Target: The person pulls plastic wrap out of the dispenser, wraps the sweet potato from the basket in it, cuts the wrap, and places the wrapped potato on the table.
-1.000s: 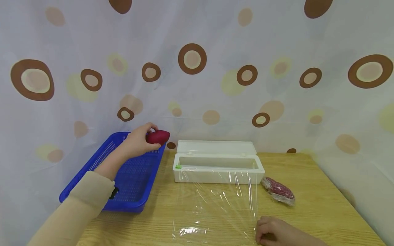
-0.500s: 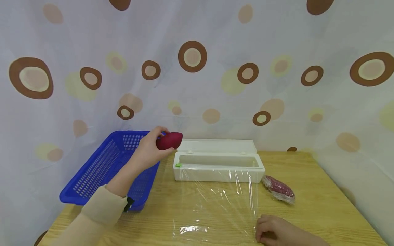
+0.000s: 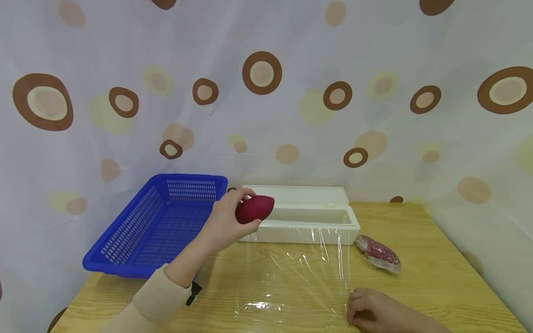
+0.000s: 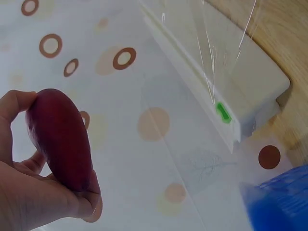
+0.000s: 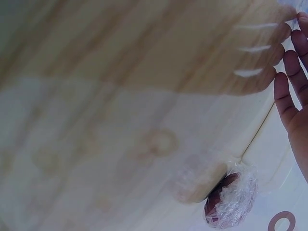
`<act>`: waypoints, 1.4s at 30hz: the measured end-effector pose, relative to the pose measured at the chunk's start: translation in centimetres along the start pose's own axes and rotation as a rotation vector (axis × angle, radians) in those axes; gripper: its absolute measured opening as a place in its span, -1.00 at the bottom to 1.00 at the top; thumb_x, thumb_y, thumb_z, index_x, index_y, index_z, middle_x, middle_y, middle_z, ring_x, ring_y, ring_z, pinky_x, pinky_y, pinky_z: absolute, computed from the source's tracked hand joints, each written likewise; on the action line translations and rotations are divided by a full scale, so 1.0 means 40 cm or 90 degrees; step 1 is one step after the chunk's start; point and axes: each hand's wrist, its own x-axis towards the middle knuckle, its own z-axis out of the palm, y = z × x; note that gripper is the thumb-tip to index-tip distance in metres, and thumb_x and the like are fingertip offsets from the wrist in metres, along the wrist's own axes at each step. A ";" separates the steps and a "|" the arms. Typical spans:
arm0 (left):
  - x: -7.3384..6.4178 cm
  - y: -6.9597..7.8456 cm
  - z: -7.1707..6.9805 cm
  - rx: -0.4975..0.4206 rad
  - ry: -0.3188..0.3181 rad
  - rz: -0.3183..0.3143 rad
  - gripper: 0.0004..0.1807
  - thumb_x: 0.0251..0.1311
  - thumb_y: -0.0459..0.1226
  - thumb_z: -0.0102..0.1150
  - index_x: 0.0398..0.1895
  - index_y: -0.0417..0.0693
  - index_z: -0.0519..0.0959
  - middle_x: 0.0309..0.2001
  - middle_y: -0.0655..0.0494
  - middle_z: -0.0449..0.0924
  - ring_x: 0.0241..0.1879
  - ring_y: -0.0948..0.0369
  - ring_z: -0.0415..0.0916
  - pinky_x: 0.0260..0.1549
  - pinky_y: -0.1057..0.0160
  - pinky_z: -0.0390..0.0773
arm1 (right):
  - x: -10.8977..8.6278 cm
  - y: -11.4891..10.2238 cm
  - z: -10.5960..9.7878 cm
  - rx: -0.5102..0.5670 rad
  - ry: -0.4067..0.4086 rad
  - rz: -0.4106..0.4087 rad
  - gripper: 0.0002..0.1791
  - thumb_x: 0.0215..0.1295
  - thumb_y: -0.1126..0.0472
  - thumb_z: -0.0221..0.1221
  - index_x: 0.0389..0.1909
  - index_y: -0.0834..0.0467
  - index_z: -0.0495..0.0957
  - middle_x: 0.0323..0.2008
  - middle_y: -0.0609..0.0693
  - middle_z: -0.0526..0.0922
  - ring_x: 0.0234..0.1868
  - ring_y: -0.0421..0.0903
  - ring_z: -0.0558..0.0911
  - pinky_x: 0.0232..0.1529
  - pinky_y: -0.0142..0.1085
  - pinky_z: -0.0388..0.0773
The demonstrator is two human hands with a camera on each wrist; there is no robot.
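My left hand [image 3: 225,224] grips a dark purple-red sweet potato [image 3: 255,209], thumb below and fingers over the top. It hovers in front of the left part of a white cling film dispenser [image 3: 297,192], whose lid stands up. From the dispenser, clear cling film [image 3: 300,282] stretches towards me over the wooden table, glossy and creased. At its right edge, near the front corner, my right hand [image 3: 370,309] pinches the film with bent fingers low at the tabletop. The left wrist view shows the whole sweet potato [image 4: 60,137] held by finger and thumb ends.
A blue plastic basket [image 3: 118,268] with slotted sides stands at the left. Right of the dispenser lies another sweet potato [image 3: 378,253] wrapped in film. A green slider [image 4: 223,112] sits at one end of the dispenser. A spotted curtain [image 3: 266,115] hangs behind the table.
My left hand has carried the sweet potato from above the basket's far right corner rightwards and nearer, to in front of the dispenser. My right hand stays at the film's edge.
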 end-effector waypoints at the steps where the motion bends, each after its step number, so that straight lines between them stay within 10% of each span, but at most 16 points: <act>1: -0.004 0.004 0.009 0.006 -0.002 0.005 -0.42 -0.07 -0.16 0.40 0.08 0.07 0.42 -0.04 0.06 0.51 -0.05 0.12 0.45 -0.04 0.02 0.43 | 0.000 0.000 0.000 0.000 0.001 0.000 -0.80 0.24 0.27 0.21 -0.27 -0.15 0.57 -0.27 -0.34 0.56 -0.24 -0.43 0.47 -0.27 -0.55 0.47; 14: -0.041 0.009 0.147 0.029 -0.039 0.089 -0.43 -0.13 -0.13 0.44 0.03 0.12 0.47 -0.06 0.15 0.52 0.01 0.19 0.38 -0.06 0.12 0.37 | 0.002 -0.004 -0.003 0.006 -0.004 0.010 -0.78 0.25 0.29 0.20 -0.27 -0.16 0.57 -0.29 -0.34 0.55 -0.25 -0.43 0.47 -0.28 -0.55 0.47; 42: -0.078 -0.035 0.331 0.119 -0.205 0.115 -0.41 -0.11 -0.03 0.45 0.05 0.22 0.45 -0.05 0.19 0.43 -0.02 0.25 0.31 -0.08 0.23 0.35 | 0.003 -0.007 -0.004 -0.009 -0.002 0.013 -0.76 0.22 0.30 0.22 -0.29 -0.18 0.57 -0.29 -0.35 0.53 -0.26 -0.43 0.46 -0.30 -0.56 0.46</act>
